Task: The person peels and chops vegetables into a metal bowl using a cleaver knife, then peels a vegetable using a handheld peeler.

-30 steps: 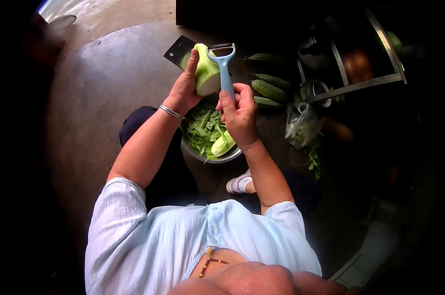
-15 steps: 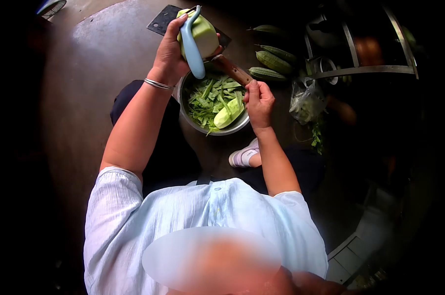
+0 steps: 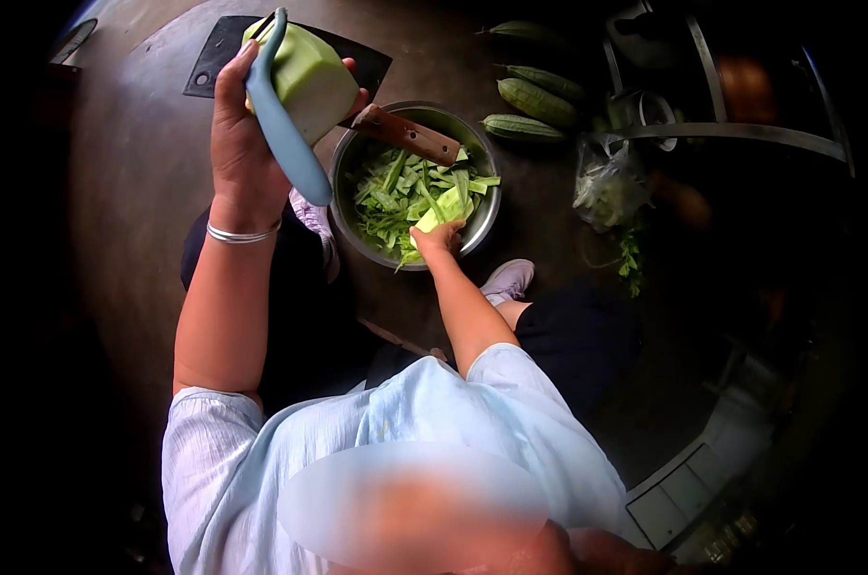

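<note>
Raised over the floor, my left hand [image 3: 247, 144] is closed round a thick pale-green peeled gourd piece [image 3: 309, 81] and a blue-handled peeler [image 3: 285, 134]. Behind the gourd spreads the dark blade of a cleaver [image 3: 228, 57], apparently kept in the same grip; its wooden handle [image 3: 415, 134] sticks out over a metal bowl [image 3: 492, 196]. Green peelings [image 3: 386, 206] fill much of that bowl. Down inside it, my right hand [image 3: 438, 238] grips the near end of a long peeled gourd [image 3: 445, 209]; some of its fingers are hidden.
Several ridged green gourds [image 3: 537, 101] lie on the floor beyond the bowl to the right. Near them are a clear plastic bag [image 3: 601, 187], leafy greens [image 3: 630, 259] and a metal rack [image 3: 740, 134]. My shoes [image 3: 510, 280] flank the bowl.
My right hand has let go of the cleaver handle and moved down-left into the bowl, onto the peeled gourd. My left hand has shifted left with the gourd piece, peeler and cleaver.
</note>
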Demonstrator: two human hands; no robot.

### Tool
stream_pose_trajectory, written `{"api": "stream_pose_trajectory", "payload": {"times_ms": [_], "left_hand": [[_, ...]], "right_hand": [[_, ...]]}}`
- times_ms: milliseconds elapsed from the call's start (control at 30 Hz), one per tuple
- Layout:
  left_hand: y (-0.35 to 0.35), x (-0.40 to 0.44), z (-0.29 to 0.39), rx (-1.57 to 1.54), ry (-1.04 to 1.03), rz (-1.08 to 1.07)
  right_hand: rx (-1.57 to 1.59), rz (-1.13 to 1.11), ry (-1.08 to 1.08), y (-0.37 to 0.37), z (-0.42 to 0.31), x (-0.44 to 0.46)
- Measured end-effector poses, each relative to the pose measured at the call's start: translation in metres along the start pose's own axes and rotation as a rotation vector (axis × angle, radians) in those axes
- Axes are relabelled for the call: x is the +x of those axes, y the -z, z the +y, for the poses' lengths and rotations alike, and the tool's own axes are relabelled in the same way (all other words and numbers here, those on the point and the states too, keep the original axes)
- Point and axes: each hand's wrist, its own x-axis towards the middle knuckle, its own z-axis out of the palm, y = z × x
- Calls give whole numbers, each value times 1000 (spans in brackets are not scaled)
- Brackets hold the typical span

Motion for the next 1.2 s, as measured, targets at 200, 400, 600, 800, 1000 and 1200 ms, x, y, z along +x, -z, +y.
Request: {"api": "stream_pose_trajectory", "payload": {"times_ms": [200, 400, 600, 800, 1000, 1200], "left_hand": [[-8, -8, -2, -33, 69, 50], [11, 0, 2, -30, 96, -1], [2, 14, -15, 57, 10, 74], [-9, 20, -37, -31, 53, -27], [-13, 23, -48, -29, 49, -45], [-18, 21, -47, -26, -3, 11]], "right_hand": [[201, 120, -204, -5, -26, 8], [461, 117, -138, 6, -4, 34], [1286, -694, 33, 37, 39, 38], [1405, -1036, 185, 99, 37, -21], [1221, -1005, 421, 151, 4, -49], [840, -942, 397, 187, -16, -55]]}}
